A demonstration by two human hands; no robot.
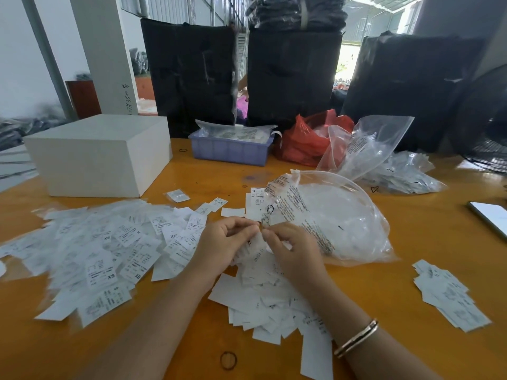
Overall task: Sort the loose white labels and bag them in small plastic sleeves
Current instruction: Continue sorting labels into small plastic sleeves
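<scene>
Both hands meet at the table's middle. My left hand (223,242) and my right hand (290,249) pinch a small bundle of white labels (253,248) between their fingertips, with a tiny clear sleeve (265,221) sticking up between them. Loose white labels (263,300) lie heaped under and in front of the hands. A wide spread of bagged labels (93,253) marked XS and S covers the table to the left. A big clear bag of small sleeves (337,218) lies just right of my right hand.
A white box (101,154) stands at the back left, a blue tray (230,150) and a red bag (304,141) behind the work area. More clear bags (384,160) lie at the back right. A small label pile (450,294) and a phone (491,218) lie on the right.
</scene>
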